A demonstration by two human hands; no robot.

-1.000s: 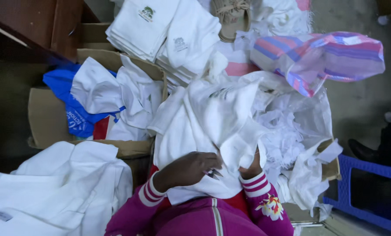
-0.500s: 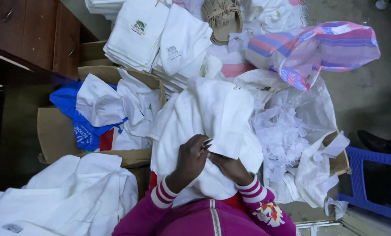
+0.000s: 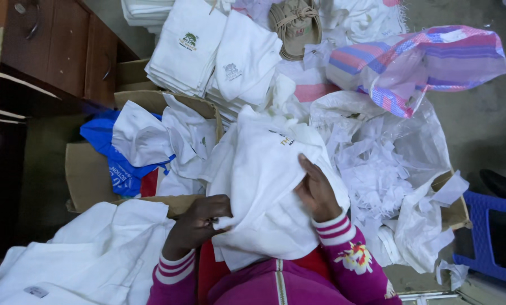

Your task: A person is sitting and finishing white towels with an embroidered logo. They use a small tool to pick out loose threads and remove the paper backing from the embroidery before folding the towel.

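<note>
The person is holding a white garment [image 3: 264,186] draped over the lap, just in front of the magenta striped-cuff sleeves at the bottom of the view. The left hand [image 3: 199,223] is curling in from the lower left, knuckles up and wrist bent, its fingers closing tightly on the garment's left edge and bunching the cloth there. The right hand [image 3: 316,192] is lying on the garment's right side with the palm turned toward the cloth, fingers stretched upward and slightly spread, pressing flat against the fabric; the thumb seems to be tucking under a fold, so the hand is holding the cloth loosely rather than pinching it. A small dark and yellow mark is showing near the garment's top. Just to the left, a cardboard box [image 3: 89,175] is holding crumpled white garments and a blue bag [image 3: 114,164]. Beyond the garment, stacks of folded white shirts [image 3: 207,51] are lying near a tan sandal [image 3: 295,25] and a striped pink-and-blue woven bag [image 3: 417,62]. To the right, white fabric scraps [image 3: 377,175] are piling up, and a heap of white cloth [image 3: 77,260] is lying at lower left.
</note>
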